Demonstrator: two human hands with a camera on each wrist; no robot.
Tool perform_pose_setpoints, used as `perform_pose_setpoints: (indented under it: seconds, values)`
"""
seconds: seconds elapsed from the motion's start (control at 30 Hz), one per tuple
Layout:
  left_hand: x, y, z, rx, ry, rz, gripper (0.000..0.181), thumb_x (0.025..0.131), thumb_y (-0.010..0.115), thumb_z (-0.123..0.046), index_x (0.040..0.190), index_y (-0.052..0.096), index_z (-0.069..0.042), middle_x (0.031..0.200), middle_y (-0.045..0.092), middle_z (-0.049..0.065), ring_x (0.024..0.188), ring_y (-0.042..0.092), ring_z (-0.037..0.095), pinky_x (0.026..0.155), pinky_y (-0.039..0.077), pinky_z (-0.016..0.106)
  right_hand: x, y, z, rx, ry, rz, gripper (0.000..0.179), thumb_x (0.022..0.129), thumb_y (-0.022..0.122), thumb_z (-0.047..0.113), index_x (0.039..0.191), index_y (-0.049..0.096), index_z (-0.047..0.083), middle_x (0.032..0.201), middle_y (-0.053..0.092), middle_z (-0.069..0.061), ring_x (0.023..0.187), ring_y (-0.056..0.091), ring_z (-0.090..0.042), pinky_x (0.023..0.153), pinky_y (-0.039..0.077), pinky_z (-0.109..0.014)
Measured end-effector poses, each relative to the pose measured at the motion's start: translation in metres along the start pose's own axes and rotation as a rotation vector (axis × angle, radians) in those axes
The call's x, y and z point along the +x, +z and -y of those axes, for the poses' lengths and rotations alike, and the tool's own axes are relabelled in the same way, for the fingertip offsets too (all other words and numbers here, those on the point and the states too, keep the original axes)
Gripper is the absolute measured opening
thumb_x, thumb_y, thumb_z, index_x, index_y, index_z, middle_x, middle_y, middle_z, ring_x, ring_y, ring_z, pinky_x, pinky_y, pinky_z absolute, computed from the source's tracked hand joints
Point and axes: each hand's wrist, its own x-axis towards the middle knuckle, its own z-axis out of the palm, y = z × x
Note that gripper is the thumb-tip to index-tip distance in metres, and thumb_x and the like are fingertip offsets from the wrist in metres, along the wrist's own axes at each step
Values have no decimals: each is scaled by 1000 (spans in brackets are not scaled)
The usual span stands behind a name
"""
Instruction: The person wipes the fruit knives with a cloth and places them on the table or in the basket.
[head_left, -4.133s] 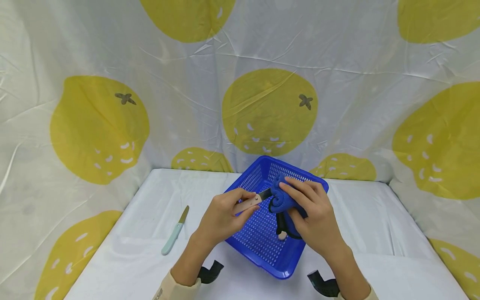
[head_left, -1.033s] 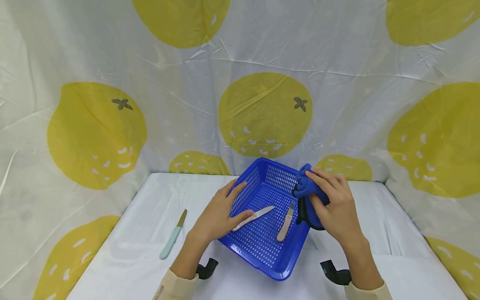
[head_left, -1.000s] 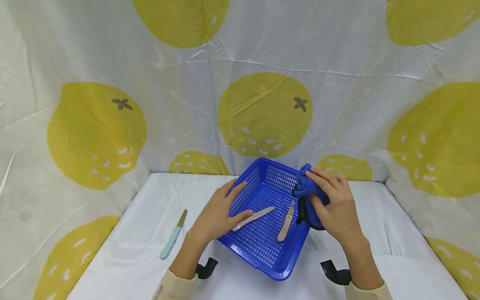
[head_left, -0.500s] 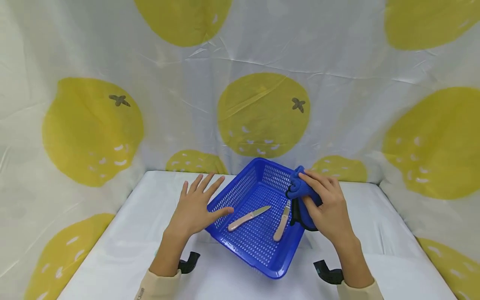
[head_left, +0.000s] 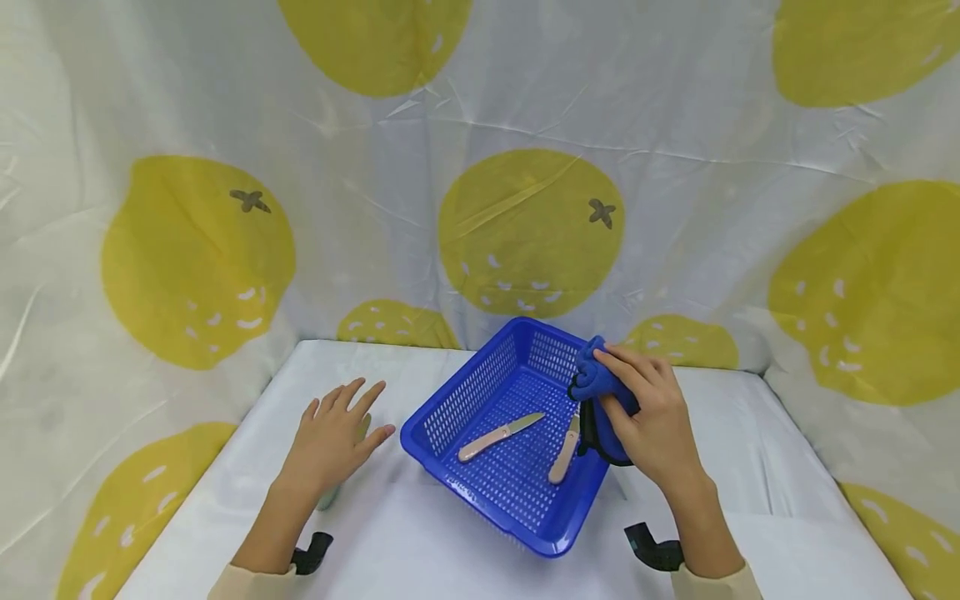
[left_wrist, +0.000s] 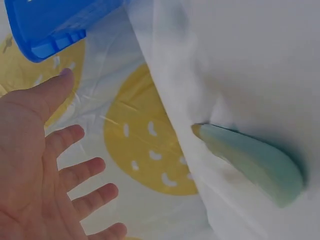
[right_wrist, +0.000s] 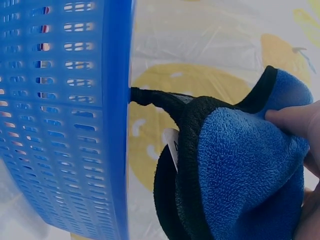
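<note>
My left hand, fingers spread, hovers over a knife with a pale green handle on the white table. In the head view the hand covers most of this knife. My right hand grips a bunched blue cloth with black edging beside the right rim of a blue plastic basket. Inside the basket lie a small knife with a pink handle and a fork with a matching handle, its tines hidden behind the cloth.
The basket stands at an angle in the middle of the white-covered table. A white curtain printed with yellow lemons hangs behind and at both sides.
My left hand let go of the pink-handled knife, which it held against the cloth, and it lies in the basket. That hand moved left over the green-handled knife. My right hand keeps the cloth.
</note>
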Motion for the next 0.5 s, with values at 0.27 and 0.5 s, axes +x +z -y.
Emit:
perform_pose_setpoints:
  seconds: [0.27, 0.5]
  values:
    - [-13, 13, 20, 1, -5, 44, 75, 93, 70, -52, 156, 45, -20, 156, 46, 21, 138, 45, 49, 110, 34, 75, 2, 1, -1, -1, 2, 8, 53, 84, 78, -4, 133, 71, 17, 139, 66, -6, 116, 55, -28, 92, 54, -52]
    - [-15, 23, 27, 17, -12, 99, 76, 90, 74, -52, 154, 48, -19, 152, 50, 22, 134, 49, 51, 106, 38, 75, -1, 1, -2, -12, 16, 18, 54, 84, 78, -4, 133, 71, 17, 140, 66, -6, 116, 55, -27, 92, 54, -51]
